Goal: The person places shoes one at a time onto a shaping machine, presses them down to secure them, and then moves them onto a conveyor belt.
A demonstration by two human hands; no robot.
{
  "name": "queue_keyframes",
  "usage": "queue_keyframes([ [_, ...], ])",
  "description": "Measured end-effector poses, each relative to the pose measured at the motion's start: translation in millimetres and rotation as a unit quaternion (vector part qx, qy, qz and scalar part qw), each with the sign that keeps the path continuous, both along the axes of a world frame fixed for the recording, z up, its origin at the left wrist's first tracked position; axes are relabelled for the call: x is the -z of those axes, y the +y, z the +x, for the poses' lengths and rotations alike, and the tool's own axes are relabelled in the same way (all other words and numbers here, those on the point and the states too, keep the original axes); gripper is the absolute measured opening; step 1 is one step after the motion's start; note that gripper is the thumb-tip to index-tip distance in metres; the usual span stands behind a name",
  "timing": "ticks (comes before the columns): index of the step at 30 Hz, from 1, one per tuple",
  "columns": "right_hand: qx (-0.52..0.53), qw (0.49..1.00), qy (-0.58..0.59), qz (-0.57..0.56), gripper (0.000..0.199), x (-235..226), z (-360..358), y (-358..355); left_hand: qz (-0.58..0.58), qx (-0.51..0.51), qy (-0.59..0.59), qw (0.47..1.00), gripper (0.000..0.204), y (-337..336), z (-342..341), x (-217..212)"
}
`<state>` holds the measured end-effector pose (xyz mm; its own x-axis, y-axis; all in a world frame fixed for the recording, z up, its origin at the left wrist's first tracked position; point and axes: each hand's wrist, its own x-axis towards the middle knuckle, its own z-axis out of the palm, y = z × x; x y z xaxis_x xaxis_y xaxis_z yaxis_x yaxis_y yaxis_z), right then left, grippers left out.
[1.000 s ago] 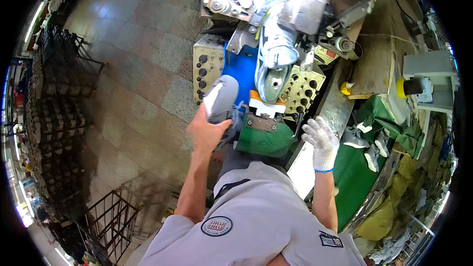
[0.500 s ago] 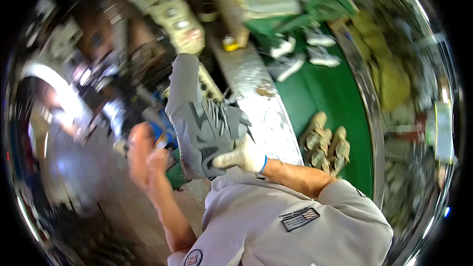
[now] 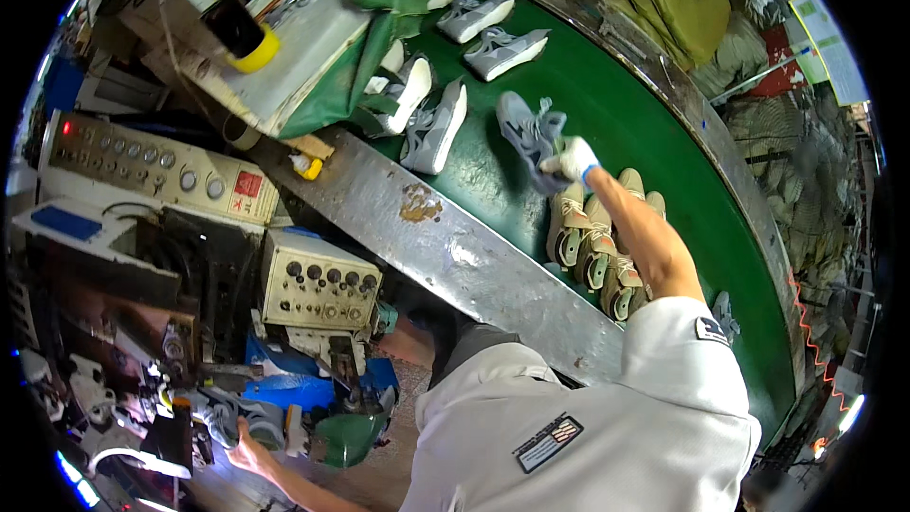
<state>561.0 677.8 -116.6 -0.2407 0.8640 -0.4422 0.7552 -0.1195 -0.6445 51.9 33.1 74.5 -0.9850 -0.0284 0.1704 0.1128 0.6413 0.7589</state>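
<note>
My right hand (image 3: 572,159), in a white glove, grips a grey lace-up shoe (image 3: 521,131) by its ankle end above the green conveyor belt (image 3: 493,190). Just below that shoe stand several beige shoes (image 3: 597,246). Low on the left, my bare left hand (image 3: 249,452) has its thumb on another grey shoe (image 3: 248,420) at a machine (image 3: 175,351); its other fingers are mostly hidden by the shoe. Farther up the belt lie several grey shoes with pale soles (image 3: 438,128).
A metal ledge (image 3: 445,256) runs along the belt's near side. Control boxes with knobs (image 3: 320,283) and a long dial panel (image 3: 156,166) stand left. A small yellow-capped bottle (image 3: 306,166) sits by the ledge. Olive sacks (image 3: 673,9) line the far side.
My right hand has carried the grey shoe from in front of my body out over the belt. My left hand, empty and blurred before, now is on another shoe at the machine. The view has turned.
</note>
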Motion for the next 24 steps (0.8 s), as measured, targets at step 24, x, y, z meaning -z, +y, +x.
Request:
queue_keyframes([
  [24,0.015,0.987,0.065,0.147,0.059,-1.3,-129.4,71.3,0.058,0.415,-0.430,0.799,0.040,540.2,312.4,234.8],
])
